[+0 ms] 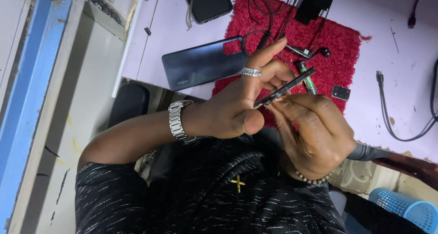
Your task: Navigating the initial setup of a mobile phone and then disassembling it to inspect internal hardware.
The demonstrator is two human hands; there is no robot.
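Pale lilac tabletop [401,47] fills the upper part of my view, with a shaggy red mat [337,42] spread across it. Above the near edge of that mat I hold a thin dark phone [286,86] edge-on and tilted, its far end higher than the near one. My left hand [242,104] wraps it from the left, fingers clamped along its side, the index finger stretched up past it and a silver ring [251,72] on the next finger; a steel watch [178,120] sits on that wrist. My right hand [315,129] comes in from below and right, fingertips pinched together at the phone's lower end; whether they grip something small there I cannot tell. A beaded bracelet [312,179] circles that wrist.

On the table a dark blue phone back [200,65] lies half on the mat, another dark phone [207,3] farther off. Black earphones [315,51] tangle on the mat, a black cable [388,110] trails at right. A blue mesh basket [406,209] stands on the floor.
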